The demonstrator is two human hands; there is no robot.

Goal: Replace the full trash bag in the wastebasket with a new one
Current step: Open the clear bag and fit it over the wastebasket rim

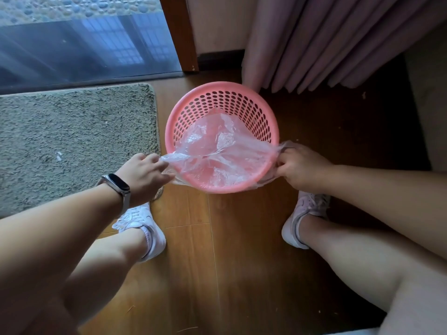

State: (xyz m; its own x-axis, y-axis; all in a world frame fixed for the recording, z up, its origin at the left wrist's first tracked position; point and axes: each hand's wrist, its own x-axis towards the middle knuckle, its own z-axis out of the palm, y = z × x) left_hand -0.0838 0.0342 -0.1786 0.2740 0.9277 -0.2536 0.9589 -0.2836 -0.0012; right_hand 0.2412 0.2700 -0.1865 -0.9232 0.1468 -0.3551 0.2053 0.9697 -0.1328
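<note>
The left hand [145, 172], a dark band [119, 187] on its wrist, pinched one edge of the new trash bag [217, 153] between curled fingers just outside the left rim of the wastebasket [225, 86]. The right hand [300, 168] gripped the opposite edge in a closed fist against the right rim. Between them the bag was pulled taut, its long axis running left to right across the near half of the opening. The far rim lay bare, straight ahead of both hands and about equally far from each, so the next move seemed to call for carrying the film forward and down over it. The bag was thin, clear, crinkled plastic, sagging a little inside and draping over the near rim. The basket was round, rigid pink plastic, its walls pierced by rows of oval holes. It stood on a smooth wooden floor [229, 238], with a shaggy grey mat [72, 141] to its left and pleated pink curtains [326, 44] behind.
</note>
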